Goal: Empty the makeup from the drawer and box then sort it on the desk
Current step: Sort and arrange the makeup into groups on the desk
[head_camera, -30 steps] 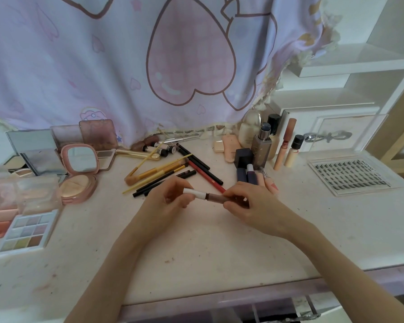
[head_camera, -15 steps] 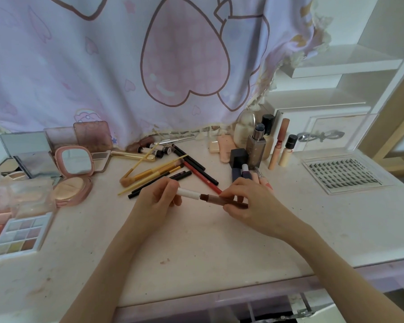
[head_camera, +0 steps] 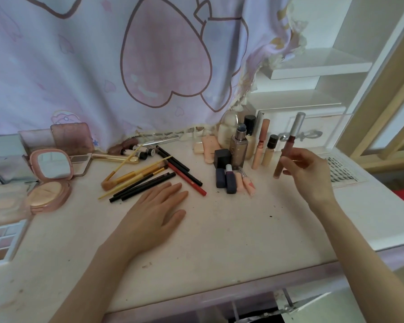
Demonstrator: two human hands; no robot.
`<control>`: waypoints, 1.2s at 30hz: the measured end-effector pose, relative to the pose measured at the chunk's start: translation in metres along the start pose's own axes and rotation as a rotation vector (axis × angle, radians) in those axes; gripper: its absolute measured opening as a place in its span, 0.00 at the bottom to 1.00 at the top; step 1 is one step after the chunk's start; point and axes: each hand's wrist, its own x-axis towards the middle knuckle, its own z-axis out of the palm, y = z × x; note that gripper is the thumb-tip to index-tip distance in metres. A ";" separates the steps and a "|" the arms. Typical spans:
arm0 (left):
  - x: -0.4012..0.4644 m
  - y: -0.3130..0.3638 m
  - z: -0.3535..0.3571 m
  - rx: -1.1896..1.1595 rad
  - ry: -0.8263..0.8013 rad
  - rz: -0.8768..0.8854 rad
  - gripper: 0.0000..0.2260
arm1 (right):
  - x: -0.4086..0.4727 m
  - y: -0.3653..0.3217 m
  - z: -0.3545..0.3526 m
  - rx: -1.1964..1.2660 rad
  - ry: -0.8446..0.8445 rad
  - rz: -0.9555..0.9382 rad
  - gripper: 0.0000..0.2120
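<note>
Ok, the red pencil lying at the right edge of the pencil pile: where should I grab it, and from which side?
Pinch the red pencil near its lower right end, coming from above and the right. That end juts onto bare desk, while its upper part lies against the black pencils. The left hand, resting flat, is nearest; the right hand holds the lip gloss tube.

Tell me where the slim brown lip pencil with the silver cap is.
In the head view, the slim brown lip pencil with the silver cap is right of centre, held nearly upright in the right hand, just right of the standing concealer tubes.
</note>
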 end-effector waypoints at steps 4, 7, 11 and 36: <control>0.000 0.001 -0.001 -0.005 -0.007 -0.006 0.43 | 0.015 0.010 0.003 -0.077 0.096 0.025 0.08; 0.000 0.001 -0.001 -0.026 -0.002 -0.005 0.41 | 0.024 0.016 0.008 -0.129 0.132 0.036 0.06; 0.001 0.002 -0.001 -0.043 0.009 -0.006 0.40 | 0.036 0.020 0.012 -0.158 0.121 0.049 0.06; 0.001 0.002 -0.003 -0.049 -0.014 -0.012 0.42 | 0.005 0.013 0.011 -0.274 0.203 0.072 0.15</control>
